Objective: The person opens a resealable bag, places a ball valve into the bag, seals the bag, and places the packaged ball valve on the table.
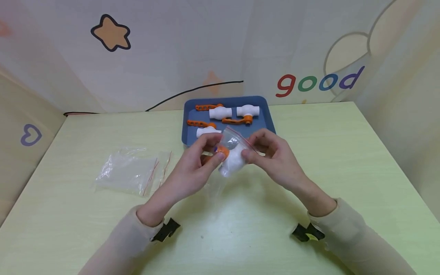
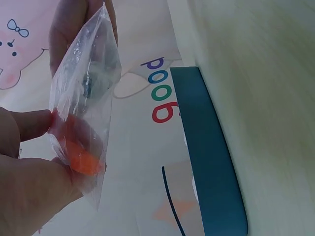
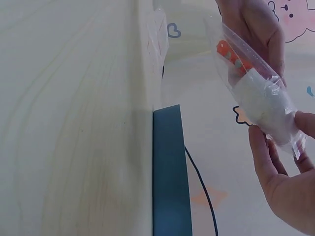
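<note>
Above the table, in front of the tray, both hands hold a clear zip bag [image 1: 231, 142] with a white plastic ball valve [image 1: 234, 159] inside. My left hand [image 1: 189, 170] pinches the bag at the valve's orange handle [image 2: 83, 160], thumb toward me. At the bag's red-lined zip edge, my right hand [image 1: 276, 158] grips with thumb and fingers, beside the white body. The right wrist view shows the valve body [image 3: 263, 101] through the film, its orange handle [image 3: 227, 51] pointing toward the left hand.
A blue tray [image 1: 184, 131] stands at the table's back edge, holding several white valves [image 1: 220, 113] with orange handles. Clear zip bags [image 1: 127, 172] lie flat on the left of the table. Behind the table hangs a printed curtain [image 1: 172, 49].
</note>
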`<state>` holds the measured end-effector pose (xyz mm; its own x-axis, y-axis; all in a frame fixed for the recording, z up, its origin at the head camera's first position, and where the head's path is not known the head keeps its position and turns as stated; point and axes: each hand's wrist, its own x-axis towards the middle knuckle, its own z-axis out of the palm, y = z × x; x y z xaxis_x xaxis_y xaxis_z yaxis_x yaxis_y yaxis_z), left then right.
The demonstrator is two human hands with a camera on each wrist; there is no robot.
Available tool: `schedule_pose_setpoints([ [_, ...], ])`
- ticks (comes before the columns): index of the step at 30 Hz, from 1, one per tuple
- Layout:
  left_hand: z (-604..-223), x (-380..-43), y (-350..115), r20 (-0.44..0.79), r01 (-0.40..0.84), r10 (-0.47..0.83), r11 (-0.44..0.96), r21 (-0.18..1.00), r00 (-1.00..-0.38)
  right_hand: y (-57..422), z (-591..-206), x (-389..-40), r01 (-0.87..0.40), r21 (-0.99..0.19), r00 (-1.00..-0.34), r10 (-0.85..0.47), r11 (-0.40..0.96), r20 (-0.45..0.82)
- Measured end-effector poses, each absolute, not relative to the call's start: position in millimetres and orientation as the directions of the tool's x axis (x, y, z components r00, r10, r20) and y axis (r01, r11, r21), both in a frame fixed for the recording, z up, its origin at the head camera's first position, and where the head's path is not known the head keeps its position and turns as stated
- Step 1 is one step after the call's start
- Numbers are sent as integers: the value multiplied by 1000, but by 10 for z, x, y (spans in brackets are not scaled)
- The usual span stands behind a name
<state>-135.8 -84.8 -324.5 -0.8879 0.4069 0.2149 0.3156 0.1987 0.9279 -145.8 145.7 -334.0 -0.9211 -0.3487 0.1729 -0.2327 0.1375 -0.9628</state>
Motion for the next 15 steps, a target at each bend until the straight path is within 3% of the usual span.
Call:
schedule_pose_setpoints([
  [15, -3287, -1311, -779, 200, 288, 393, 180, 941, -898, 1387, -3340, -1414, -191, -977, -947, -281, 91, 158],
])
